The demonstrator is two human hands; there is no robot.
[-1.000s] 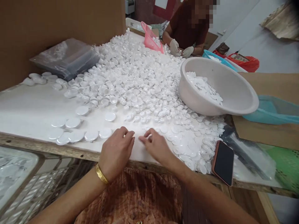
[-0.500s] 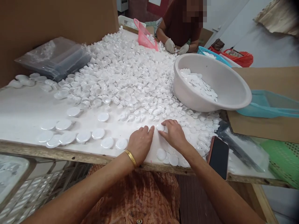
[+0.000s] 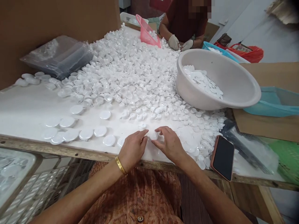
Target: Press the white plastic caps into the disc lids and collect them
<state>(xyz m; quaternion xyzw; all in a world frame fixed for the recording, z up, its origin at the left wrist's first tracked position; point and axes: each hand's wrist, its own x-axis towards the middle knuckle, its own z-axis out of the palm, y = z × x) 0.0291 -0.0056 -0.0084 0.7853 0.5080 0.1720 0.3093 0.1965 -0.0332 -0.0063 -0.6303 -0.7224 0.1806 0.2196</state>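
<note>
In the head view, the right hand (image 3: pixel 170 143) is pinching a white disc (image 3: pixel 153 135), left of the basin (image 3: pixel 201 99). The left hand (image 3: pixel 132 147) is sitting close beside it, its grip escaping me. I'm guessing light, stiff, slippery: best taken by the rim. It's looking roundish, pale.

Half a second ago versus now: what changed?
The right hand has brought the white disc leftward and nearer the table edge; the left hand has shifted likewise. Nothing was visibly let go. The basin and phone stayed put.
</note>
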